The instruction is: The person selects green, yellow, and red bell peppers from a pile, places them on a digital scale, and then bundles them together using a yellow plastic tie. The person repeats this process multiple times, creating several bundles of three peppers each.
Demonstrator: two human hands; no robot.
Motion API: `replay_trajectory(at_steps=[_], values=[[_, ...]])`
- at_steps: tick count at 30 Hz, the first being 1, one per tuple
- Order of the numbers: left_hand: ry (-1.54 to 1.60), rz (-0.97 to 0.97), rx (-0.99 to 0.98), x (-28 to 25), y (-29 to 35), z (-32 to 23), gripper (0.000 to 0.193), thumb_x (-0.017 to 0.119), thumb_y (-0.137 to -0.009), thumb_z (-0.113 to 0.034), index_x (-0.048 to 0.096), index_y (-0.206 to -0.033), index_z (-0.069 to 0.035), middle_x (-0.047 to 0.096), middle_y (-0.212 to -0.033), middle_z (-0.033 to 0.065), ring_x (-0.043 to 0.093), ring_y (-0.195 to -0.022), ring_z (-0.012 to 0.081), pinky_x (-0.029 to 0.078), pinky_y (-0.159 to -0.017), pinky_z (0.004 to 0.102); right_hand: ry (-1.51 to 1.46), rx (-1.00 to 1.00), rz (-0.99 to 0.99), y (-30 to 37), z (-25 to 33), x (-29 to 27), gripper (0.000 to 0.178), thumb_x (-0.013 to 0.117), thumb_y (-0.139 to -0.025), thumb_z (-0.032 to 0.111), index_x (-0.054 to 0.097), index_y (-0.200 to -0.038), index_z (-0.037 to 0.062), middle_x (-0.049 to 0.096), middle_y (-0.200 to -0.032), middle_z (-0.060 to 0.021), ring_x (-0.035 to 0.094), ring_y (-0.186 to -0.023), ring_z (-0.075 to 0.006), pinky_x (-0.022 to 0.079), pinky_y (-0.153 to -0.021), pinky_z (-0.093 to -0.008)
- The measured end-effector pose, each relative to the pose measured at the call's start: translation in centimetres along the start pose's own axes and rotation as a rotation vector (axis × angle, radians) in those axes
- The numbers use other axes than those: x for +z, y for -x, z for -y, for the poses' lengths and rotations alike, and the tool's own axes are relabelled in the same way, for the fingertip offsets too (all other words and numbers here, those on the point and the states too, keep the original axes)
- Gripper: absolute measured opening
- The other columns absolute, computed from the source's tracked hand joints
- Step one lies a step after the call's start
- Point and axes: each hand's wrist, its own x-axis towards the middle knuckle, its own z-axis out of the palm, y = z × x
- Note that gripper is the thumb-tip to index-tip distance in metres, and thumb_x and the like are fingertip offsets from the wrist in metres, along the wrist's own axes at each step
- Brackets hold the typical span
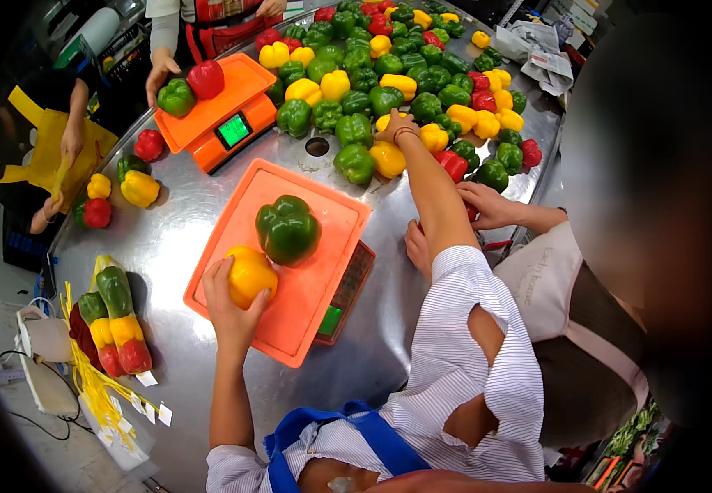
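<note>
A glossy yellow bell pepper (250,274) lies at the near left corner of an orange scale tray (307,312), just beside a larger dark green bell pepper (288,229) sitting stem-dimple up nearer the tray's middle, the two barely apart.

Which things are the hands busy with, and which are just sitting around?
Busy with:
left hand holding yellow pepper
green pepper on orange scale tray
right hand in pepper pile

Sitting around:
bagged peppers
second orange scale
tags
</note>
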Motion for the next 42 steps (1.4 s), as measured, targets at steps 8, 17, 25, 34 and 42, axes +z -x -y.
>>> replay_trajectory(at_steps=[8, 17, 25, 34, 42], values=[[-0.040, 0.007, -0.023, -0.2, 0.0, 0.2, 0.065, 0.073, -0.057, -0.010, 0.045, -0.115, -0.006, 0.041, -0.109, 0.0137, 0.043, -0.102, 0.0302, 0.038, -0.085, 0.0381, -0.360, -0.122, 0.048, -2.5, -2.2, 0.6, 0.073, 0.068, -0.060, 0.043, 0.040, -0.121, 0.0143, 0.048, -0.113, -0.0144, 0.052, -0.100, -0.0272, 0.046, -0.077, -0.0381], [-0.042, -0.014, 0.014, 0.0, -0.1, 0.4, 0.064, 0.073, -0.059, -0.012, 0.045, -0.117, -0.007, 0.041, -0.108, 0.0135, 0.044, -0.101, 0.0298, 0.038, -0.085, 0.0382, -1.248, -0.028, 0.317, -2.3, -6.2, -0.3, 0.070, 0.067, -0.066, 0.051, 0.040, -0.117, 0.0108, 0.050, -0.110, -0.0088, 0.055, -0.091, -0.0217, 0.051, -0.065, -0.0348], [-0.045, -0.029, -0.004, 0.0, 0.4, 0.4, 0.064, 0.071, -0.061, -0.012, 0.043, -0.118, -0.007, 0.041, -0.109, 0.0134, 0.043, -0.103, 0.0303, 0.038, -0.086, 0.0383, -0.633, -0.398, -0.188, 1.2, -4.6, 5.0, 0.104, 0.074, -0.059, 0.047, 0.017, -0.124, -0.0107, 0.043, -0.117, -0.0222, 0.046, -0.108, -0.0294, 0.038, -0.091, -0.0306], [0.011, -0.051, 0.047, 0.3, 0.4, 1.3, 0.062, 0.072, -0.060, -0.010, 0.045, -0.116, -0.006, 0.043, -0.108, 0.0131, 0.044, -0.103, 0.0292, 0.038, -0.086, 0.0373, -0.321, -0.504, 0.140, 4.9, -6.6, 3.9, 0.085, 0.074, -0.059, 0.044, 0.038, -0.117, -0.0063, 0.051, -0.111, -0.0171, 0.054, -0.099, -0.0295, 0.042, -0.087, -0.0343], [0.005, -0.085, 0.073, 0.2, 0.7, 1.0, 0.060, 0.071, -0.061, -0.013, 0.046, -0.115, -0.006, 0.044, -0.106, 0.0128, 0.045, -0.101, 0.0284, 0.039, -0.085, 0.0374, -1.979, -0.356, 0.622, 11.3, -7.5, 0.2, 0.048, 0.060, -0.080, 0.023, 0.039, -0.120, 0.0073, 0.050, -0.114, -0.0077, 0.050, -0.106, -0.0256, 0.044, -0.084, -0.0461]])
